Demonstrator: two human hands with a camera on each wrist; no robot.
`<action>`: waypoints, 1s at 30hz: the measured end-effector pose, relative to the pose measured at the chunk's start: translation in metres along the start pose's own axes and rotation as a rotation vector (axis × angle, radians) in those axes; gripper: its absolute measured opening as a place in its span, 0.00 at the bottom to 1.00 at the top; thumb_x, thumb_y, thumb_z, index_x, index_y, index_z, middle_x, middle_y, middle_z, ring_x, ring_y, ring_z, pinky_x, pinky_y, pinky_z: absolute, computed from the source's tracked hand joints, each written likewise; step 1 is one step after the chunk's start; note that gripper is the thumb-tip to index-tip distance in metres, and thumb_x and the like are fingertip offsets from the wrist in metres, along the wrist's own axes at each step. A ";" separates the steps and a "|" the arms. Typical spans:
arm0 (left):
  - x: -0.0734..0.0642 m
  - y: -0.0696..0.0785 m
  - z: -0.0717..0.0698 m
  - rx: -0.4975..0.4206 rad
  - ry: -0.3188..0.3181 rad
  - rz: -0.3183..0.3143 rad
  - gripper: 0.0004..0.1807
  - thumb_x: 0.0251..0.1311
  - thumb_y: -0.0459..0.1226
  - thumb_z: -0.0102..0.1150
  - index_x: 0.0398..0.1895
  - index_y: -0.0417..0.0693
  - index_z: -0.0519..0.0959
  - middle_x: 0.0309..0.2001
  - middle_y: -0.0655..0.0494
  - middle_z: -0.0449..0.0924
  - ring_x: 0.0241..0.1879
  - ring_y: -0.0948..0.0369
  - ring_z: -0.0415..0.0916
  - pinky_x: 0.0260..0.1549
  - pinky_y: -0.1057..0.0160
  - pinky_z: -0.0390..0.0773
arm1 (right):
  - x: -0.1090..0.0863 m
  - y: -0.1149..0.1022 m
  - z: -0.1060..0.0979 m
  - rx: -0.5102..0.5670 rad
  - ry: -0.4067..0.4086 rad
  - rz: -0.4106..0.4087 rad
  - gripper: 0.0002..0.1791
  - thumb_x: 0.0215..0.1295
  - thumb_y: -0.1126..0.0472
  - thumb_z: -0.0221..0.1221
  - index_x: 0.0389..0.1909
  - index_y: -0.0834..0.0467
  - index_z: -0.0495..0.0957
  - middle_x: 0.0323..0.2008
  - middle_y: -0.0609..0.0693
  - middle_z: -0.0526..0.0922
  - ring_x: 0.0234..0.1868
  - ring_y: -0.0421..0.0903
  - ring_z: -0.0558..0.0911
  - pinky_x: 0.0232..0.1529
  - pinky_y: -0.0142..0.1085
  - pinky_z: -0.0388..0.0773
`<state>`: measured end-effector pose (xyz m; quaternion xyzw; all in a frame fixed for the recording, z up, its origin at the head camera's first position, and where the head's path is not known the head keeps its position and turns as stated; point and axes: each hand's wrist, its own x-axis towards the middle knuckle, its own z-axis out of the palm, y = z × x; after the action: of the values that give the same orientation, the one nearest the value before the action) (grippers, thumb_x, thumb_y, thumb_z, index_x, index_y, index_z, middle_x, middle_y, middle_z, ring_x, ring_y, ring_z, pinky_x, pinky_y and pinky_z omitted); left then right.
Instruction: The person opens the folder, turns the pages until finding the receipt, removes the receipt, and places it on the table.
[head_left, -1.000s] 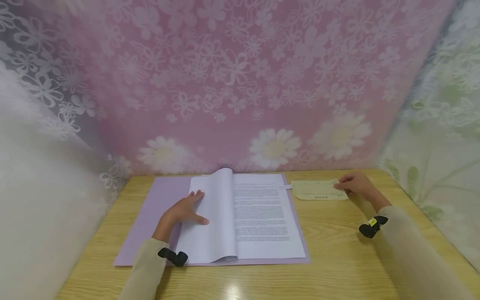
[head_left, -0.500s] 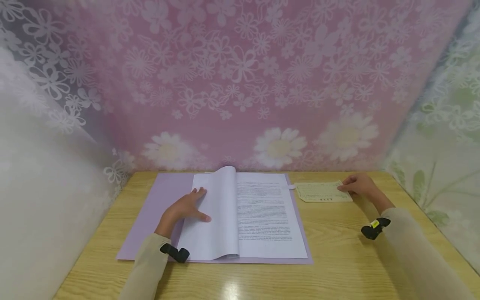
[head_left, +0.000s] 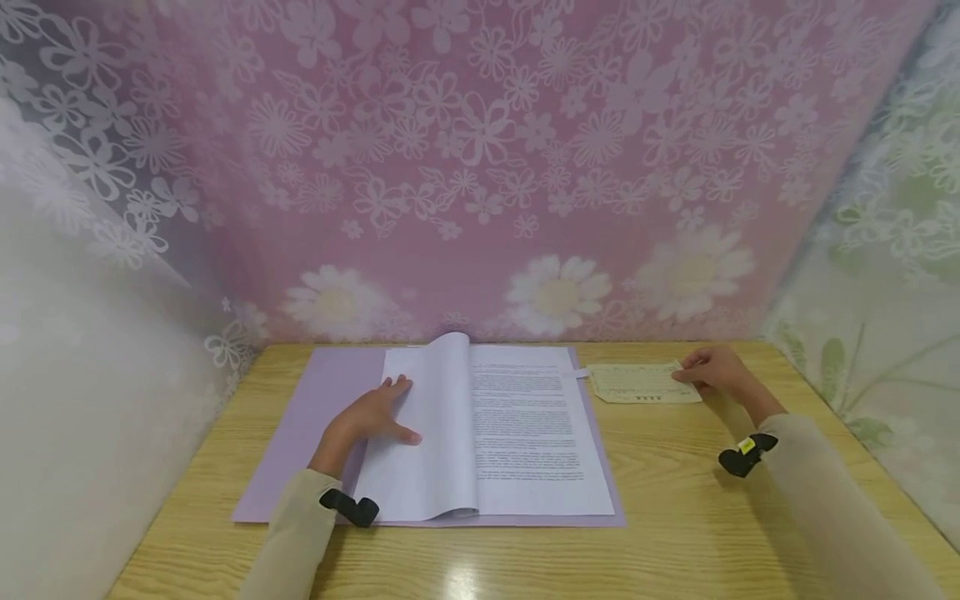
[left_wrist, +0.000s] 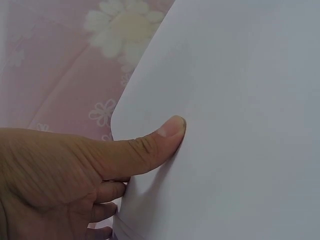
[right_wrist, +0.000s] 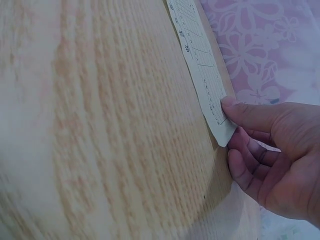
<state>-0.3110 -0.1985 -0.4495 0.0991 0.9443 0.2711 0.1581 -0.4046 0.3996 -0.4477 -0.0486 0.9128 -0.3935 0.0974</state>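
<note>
A stack of white printed sheets lies in an opened lilac folder [head_left: 277, 467]. Its turned-over pages [head_left: 442, 433] curve up along the middle, and the text page [head_left: 525, 425] faces up on the right. My left hand [head_left: 367, 417] rests on the turned pages with thumb and fingers spread; in the left wrist view its thumb [left_wrist: 155, 145] presses on blank white paper. To the right of the folder, my right hand [head_left: 723, 375] pinches the right end of a pale yellow paper slip [head_left: 637, 383]. Printed lines show on the slip [right_wrist: 200, 55] in the right wrist view.
A small white tab [head_left: 577, 373] sticks out from the folder's right edge, close to the slip. The wood-grain table [head_left: 675, 500] meets a pink flowered wall covering [head_left: 465, 250] behind, with pale panels at both sides.
The view shifts slightly as the head moves. Both hands keep their places on the pages and the slip; the slip's tilt varies a little.
</note>
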 end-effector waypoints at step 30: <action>0.002 -0.005 0.001 0.023 0.000 0.023 0.62 0.50 0.53 0.78 0.81 0.40 0.51 0.82 0.39 0.45 0.81 0.39 0.41 0.76 0.36 0.51 | -0.007 -0.006 0.002 0.008 -0.015 -0.017 0.31 0.76 0.56 0.58 0.64 0.79 0.67 0.43 0.64 0.84 0.27 0.42 0.75 0.29 0.37 0.76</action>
<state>-0.3131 -0.2015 -0.4530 0.1117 0.9462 0.2619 0.1540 -0.3969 0.3953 -0.4441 -0.0589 0.9101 -0.3976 0.1008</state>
